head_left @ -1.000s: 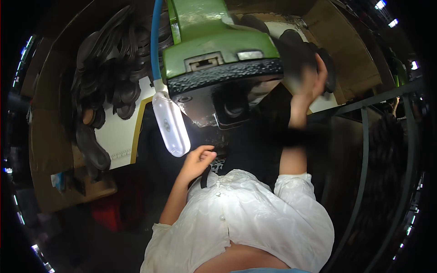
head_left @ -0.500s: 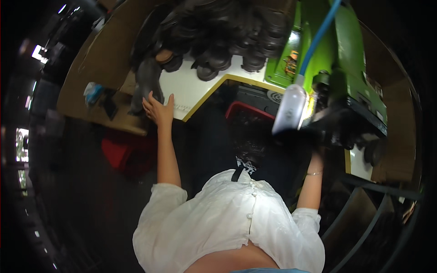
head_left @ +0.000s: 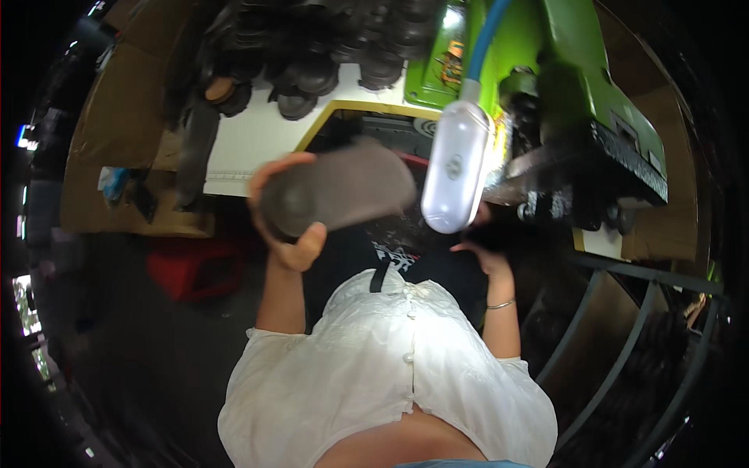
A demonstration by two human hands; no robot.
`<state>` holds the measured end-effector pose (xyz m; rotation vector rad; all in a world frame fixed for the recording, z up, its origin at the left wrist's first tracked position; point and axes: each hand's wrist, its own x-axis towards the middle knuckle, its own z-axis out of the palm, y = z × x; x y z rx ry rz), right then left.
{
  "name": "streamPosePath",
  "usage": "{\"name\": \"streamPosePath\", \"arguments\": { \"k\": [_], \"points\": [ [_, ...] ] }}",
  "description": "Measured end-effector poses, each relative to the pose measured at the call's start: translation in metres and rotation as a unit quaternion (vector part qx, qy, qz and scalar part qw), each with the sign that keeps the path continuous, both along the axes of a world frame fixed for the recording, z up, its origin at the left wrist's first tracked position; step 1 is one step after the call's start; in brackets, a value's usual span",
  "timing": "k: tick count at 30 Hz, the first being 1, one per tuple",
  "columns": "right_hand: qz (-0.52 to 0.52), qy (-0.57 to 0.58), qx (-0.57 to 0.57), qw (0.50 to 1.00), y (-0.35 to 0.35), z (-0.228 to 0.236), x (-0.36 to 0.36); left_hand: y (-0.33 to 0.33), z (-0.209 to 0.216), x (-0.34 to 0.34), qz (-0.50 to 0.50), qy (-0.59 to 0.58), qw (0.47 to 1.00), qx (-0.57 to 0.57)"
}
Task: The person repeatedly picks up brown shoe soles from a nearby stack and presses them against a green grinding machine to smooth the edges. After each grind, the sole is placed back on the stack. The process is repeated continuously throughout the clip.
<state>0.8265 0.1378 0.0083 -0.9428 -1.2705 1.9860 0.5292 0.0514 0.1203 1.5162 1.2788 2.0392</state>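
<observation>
My left hand [head_left: 290, 253] grips a grey-brown shoe sole [head_left: 351, 187] by its rounded end, thumb on the near edge and fingers round the far side. The sole is blurred by motion and held over the gap in the worktable. My right hand [head_left: 493, 264] is under the machine head, just right of the lamp's lower end. Its thumb and a fingertip show on either side of a dark shape [head_left: 519, 235], whose kind I cannot make out; the other fingers are hidden.
A green machine [head_left: 566, 86] with a white lamp [head_left: 455, 168] on a blue cable stands at right. Dark soles [head_left: 312, 74] are heaped on the white tabletop [head_left: 242, 148]. A red stool [head_left: 191, 269] is at lower left, a metal rack [head_left: 624, 343] at lower right.
My left hand has taken a sole from the table's left side and brought it right and nearer. My right hand has shifted slightly left. The whole view has shifted too.
</observation>
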Motion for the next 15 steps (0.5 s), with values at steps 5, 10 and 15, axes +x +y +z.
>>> {"name": "streamPosePath", "arguments": {
  "k": [5, 10, 15],
  "points": [
    [0.280, -0.138, 0.046, 0.949, -0.037, -0.016, -0.005, 0.011, -0.029, 0.079, -0.242, -0.258, 0.924, -0.143],
    [0.169, -0.111, -0.049, 0.978, -0.069, -0.020, -0.027, 0.049, -0.038, 0.117, -0.309, -0.076, 0.862, -0.395],
    [0.195, -0.145, 0.020, 0.970, -0.084, -0.026, -0.022, 0.058, -0.024, 0.118, -0.334, -0.139, 0.867, -0.343]
  ]
}}
